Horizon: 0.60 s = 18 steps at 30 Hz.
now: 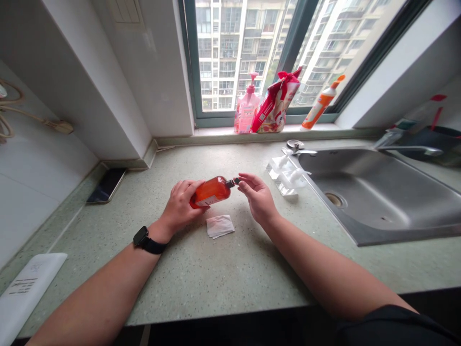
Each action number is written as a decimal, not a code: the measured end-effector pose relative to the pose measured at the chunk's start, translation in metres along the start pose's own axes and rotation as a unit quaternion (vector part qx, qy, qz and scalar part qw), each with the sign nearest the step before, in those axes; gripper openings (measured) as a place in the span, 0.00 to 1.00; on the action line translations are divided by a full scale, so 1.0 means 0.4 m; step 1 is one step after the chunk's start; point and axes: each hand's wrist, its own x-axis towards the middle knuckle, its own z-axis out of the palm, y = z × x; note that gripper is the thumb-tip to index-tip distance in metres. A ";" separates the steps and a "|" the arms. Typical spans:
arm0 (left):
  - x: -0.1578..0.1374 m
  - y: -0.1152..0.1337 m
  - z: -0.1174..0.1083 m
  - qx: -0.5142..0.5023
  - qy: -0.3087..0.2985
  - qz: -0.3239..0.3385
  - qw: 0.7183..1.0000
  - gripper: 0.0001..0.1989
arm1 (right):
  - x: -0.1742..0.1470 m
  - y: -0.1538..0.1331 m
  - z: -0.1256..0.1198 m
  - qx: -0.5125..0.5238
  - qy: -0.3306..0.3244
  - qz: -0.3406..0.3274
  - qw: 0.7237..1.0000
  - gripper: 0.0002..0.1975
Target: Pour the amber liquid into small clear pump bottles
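An orange-red see-through bottle (217, 189) lies tilted in my left hand (183, 204), its black threaded neck pointing right. The fingers of that hand wrap round the bottle's base. Just off the neck, a small dark cap (236, 181) is pinched between the thumb and fingers of my right hand (257, 194). A narrow gap seems to separate cap and neck. Below the bottle, a folded white tissue (220, 226) rests on the speckled green counter (201, 278).
Clear pump dispensers (288, 175) stand right of my right hand, beside the steel sink (389, 192). On the windowsill are a pink pump bottle (247, 110), a red bag (275, 105) and an orange-white bottle (320, 105). A phone (107, 185) lies at the left wall.
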 end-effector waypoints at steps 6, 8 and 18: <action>-0.001 -0.001 0.000 0.020 0.001 -0.002 1.000 0.32 | -0.004 -0.011 -0.007 -0.036 -0.037 -0.020 0.998 0.22; -0.002 -0.001 0.000 0.023 0.003 0.002 1.000 0.32 | -0.002 -0.010 -0.010 -0.047 -0.036 -0.026 0.998 0.22; -0.006 0.003 -0.002 0.051 0.003 0.012 0.999 0.33 | 0.005 0.002 -0.018 -0.063 -0.048 -0.069 0.994 0.20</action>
